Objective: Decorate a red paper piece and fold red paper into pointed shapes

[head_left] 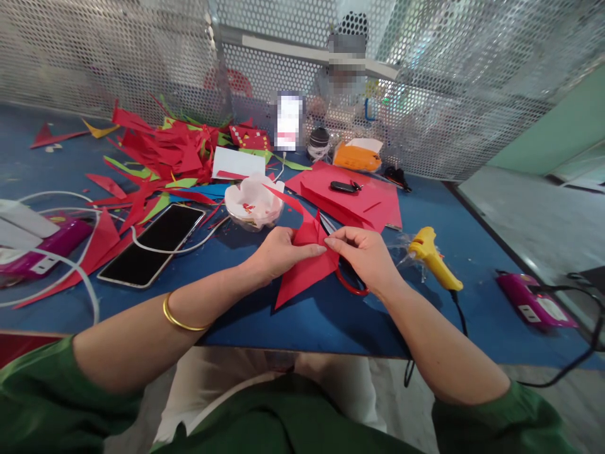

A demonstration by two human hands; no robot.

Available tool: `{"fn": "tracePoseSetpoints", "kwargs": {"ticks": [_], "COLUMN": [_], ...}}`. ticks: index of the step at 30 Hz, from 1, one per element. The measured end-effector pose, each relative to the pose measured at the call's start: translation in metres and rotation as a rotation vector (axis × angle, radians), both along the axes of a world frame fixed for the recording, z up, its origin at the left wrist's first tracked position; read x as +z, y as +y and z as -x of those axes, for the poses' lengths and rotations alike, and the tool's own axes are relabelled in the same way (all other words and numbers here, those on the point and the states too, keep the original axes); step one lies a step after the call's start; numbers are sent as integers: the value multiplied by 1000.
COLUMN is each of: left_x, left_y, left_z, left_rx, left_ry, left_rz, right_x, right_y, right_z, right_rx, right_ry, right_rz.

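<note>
A folded piece of red paper (pixel 302 277) with pointed corners is between my hands, above the blue table. My left hand (pixel 283 252) grips its left side, thumb lying across the top. The fingertips of my right hand (pixel 363 252) pinch the paper near its upper right edge. Under the paper and beside my right hand lies a pair of scissors (pixel 352 289); one red handle and part of the blades show. Just beyond my left hand stands a clear bowl (pixel 253 221) lined with white paper, with small red scraps inside.
Red sheets (pixel 350 202) lie ahead with a black key fob (pixel 345 186). A yellow glue gun (pixel 435 258) rests at right near a purple power strip (pixel 536 301). Left are a phone (pixel 154 246), white cables and a heap of paper scraps (pixel 165 151). Someone sits behind the perforated screen.
</note>
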State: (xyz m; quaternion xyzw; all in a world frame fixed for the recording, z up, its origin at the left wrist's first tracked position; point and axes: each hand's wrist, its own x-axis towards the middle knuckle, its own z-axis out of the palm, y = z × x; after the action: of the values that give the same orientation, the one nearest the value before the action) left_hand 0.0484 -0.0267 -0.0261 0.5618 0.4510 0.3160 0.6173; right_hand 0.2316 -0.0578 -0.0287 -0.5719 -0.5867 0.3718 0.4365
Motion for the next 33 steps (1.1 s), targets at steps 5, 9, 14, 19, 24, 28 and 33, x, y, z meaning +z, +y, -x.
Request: {"fn": "tracePoseSetpoints", "kwargs": {"ticks": [5,9,14,19,24,28,33], "left_x": [-3,-5,-2,2,-2,-3,0], "left_y": [0,0,-3,-4,0,4,9], "left_z": [-1,-2,-2,-2,-1,2,3], "left_rx": [-13,-22,-55,-57,-26,-30,73], "left_ry": [-14,-46,-111,-94,11,46,-241], "left_rz": [-8,0,4,27,-10,-31,106], "right_x": [-2,-3,-1,0,-2,-3,-2], "right_y": [1,1,0,0,2,1,-3], "right_z": [0,0,2,3,-1,-1,4], "right_rx": [20,30,39,50,35,17,-7], "right_ry": [2,-10,-25,-31,-36,-79,-365], "right_rz": [-2,5,10,16,-3,-42,-262]}}
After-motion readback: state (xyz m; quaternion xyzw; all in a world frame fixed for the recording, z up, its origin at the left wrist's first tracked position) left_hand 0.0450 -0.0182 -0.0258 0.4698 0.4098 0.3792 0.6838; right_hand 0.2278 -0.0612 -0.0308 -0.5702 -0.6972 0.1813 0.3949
